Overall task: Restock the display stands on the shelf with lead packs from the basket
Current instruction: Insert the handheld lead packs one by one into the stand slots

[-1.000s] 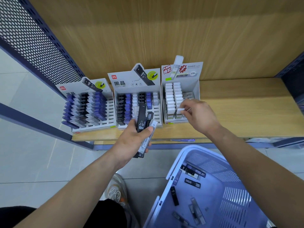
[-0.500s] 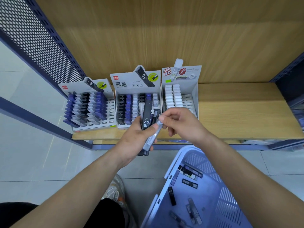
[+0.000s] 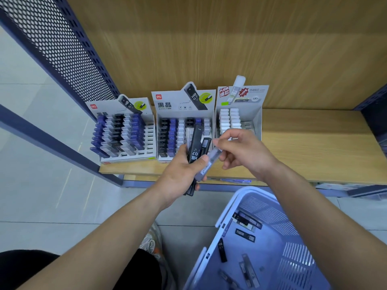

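My left hand (image 3: 180, 174) grips a fan of lead packs (image 3: 195, 147), black ones marked HB 0.7 and a clear one. My right hand (image 3: 243, 152) pinches the top end of the clear pack (image 3: 210, 162) that still lies under my left thumb. Three display stands sit on the wooden shelf (image 3: 314, 147): a left stand (image 3: 123, 130) with purple, black and white packs, a middle stand (image 3: 182, 114) partly filled, and a right stand (image 3: 240, 114) with two columns of white packs. The blue basket (image 3: 272, 237) at lower right holds several loose packs.
A perforated blue metal side panel (image 3: 54, 42) rises at the left. The shelf's wooden back wall stands behind the stands. Bare shelf extends to the right of the stands. My shoe (image 3: 150, 241) rests on the tiled floor by the basket.
My right hand left the right stand's white packs, moved back to my left hand and took hold of the clear pack's top end. My left hand stays in place.
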